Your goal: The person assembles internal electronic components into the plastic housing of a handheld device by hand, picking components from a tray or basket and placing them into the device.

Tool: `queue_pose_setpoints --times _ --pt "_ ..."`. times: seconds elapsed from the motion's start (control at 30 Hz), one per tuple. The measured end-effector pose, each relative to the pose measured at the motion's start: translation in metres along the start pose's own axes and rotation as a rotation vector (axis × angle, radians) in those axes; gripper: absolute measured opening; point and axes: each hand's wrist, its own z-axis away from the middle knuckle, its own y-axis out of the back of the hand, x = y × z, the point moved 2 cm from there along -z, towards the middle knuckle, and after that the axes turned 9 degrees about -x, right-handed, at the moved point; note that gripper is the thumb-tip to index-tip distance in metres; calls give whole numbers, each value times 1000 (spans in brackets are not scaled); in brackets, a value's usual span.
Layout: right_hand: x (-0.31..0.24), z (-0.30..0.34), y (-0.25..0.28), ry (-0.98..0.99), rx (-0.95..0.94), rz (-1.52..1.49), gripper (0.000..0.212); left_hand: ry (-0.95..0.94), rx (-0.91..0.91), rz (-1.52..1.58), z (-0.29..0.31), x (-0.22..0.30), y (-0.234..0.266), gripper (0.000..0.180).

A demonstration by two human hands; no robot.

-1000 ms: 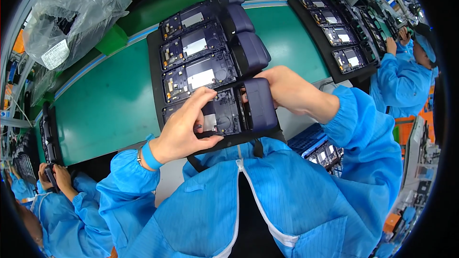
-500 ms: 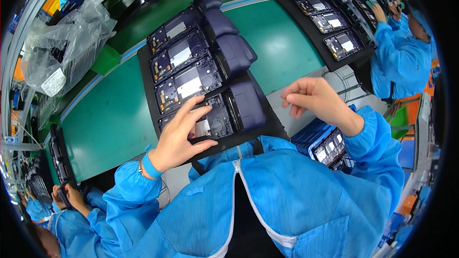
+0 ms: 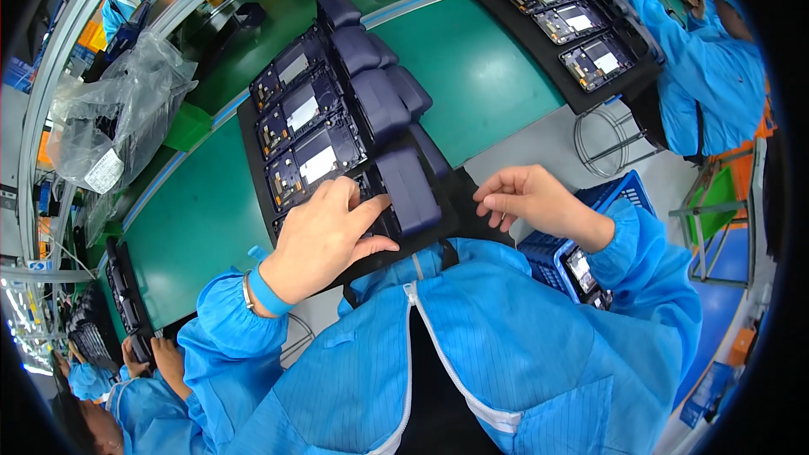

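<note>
Fingers (image 3: 371, 210) (left) over navy device (image 3: 409, 191).

Green bench top (image 3: 190, 232) | near black mat (image 3: 462, 209) laid across, opened dark devices (image 3: 316, 156) lined up on it | right black mat (image 3: 539, 52) laid, similar devices (image 3: 597, 62) lined up

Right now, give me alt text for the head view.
A person's left hand covers part of the nearest dark electronics casing in a row on a black mat; the right hand hovers to its right, holding nothing visible.
</note>
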Motion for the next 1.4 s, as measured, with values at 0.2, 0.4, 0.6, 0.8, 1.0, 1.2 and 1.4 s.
queue_pose_setpoints --times 0.2,0.4,0.6,0.8,1.0,1.2,1.4 --pt "23 -1 -12 -70 -61 -82 20 0 -39 -1 -1 1 -1 47" --pt "45 -19 -61 120 -184 -158 30 209 285 471 12 -44 12 36" --pt "21 -23 -105 59 -62 -304 27 750 281 290 51 -231 16 29" --pt "15 -33 -144 219 84 -538 26 533 195 26 -32 -327 -8 42" --pt "15 -62 -171 423 383 -670 29 365 202 31 -55 -364 -23 55" --pt "22 -61 -175 588 432 -983 25 482 77 268 -82 -355 -36 60" --pt "13 -64 -180 487 541 -807 26 509 99 297 -75 -367 -36 62"
